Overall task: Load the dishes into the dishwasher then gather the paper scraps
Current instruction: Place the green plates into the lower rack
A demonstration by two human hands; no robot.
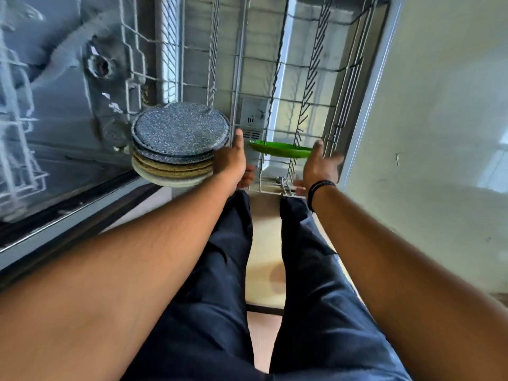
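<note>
The person is standing over the pulled-out lower rack (277, 78) of the open dishwasher, looking almost straight down past their own legs. The left hand (233, 158) is carrying a stack of plates (178, 144) out to its left side, thumb raised along the stack's edge and the fingers apparently curling underneath, though the stack is hiding them. A speckled grey plate is lying on top, with tan ones and a pale one below it.

The right hand (320, 165) is reaching forward with its grip loose and spread, fingers relaxed, holding nothing that can be made out. A green plate (280, 149) is sitting in the near end of the rack, seen nearly edge-on, its long axis running across from left to right between the two hands. Its right rim is lying just beside the right hand's thumb; motion blur is making it hard to say whether they are touching.

The right hand is the nearer one to that plate and to the rows of tines running away from the person on that side. Judging by this, the loading is only beginning: one plate is in the rack, the stack is waiting in the left hand, and each next plate will probably be passing rightward across to the free hand.
</note>
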